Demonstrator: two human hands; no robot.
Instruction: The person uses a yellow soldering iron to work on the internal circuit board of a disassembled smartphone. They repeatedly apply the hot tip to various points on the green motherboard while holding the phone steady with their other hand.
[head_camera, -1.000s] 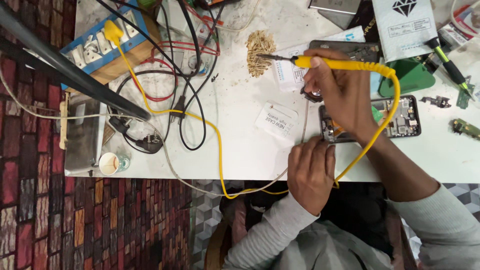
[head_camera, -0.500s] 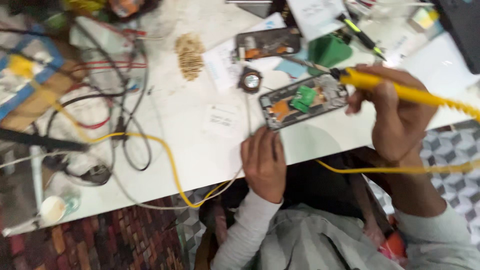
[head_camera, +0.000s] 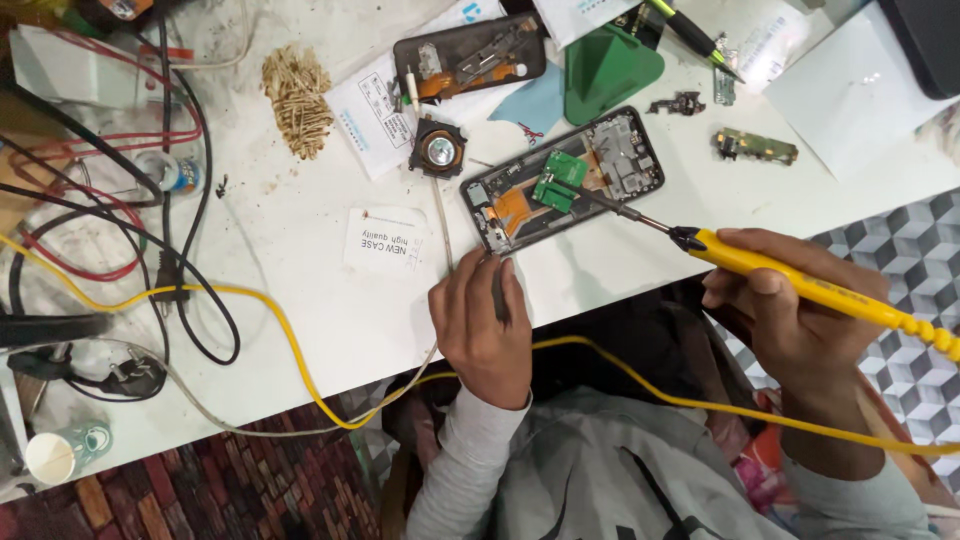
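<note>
An opened phone (head_camera: 565, 180) with its back removed lies on the white table (head_camera: 300, 300), showing a green circuit board. My right hand (head_camera: 790, 315) grips a yellow soldering iron (head_camera: 800, 280); its metal tip reaches onto the phone's green board. My left hand (head_camera: 483, 325) rests at the table's near edge, just below the phone's left end, fingers closed on a thin dark tool that is mostly hidden. A thin solder wire (head_camera: 440, 215) runs up from that hand.
A second opened phone (head_camera: 470, 55), a green triangular pick (head_camera: 605, 75), a small round part (head_camera: 437, 152), a brass wool pile (head_camera: 297, 95), loose small boards (head_camera: 755, 145) and paper labels lie on the table. Tangled black, red and yellow cables (head_camera: 170, 270) fill the left side.
The view has shifted, so the phone now sits near centre. My right hand has pulled back towards me, with the iron's tip lowered onto the phone's board. My left hand stays at the table edge.
</note>
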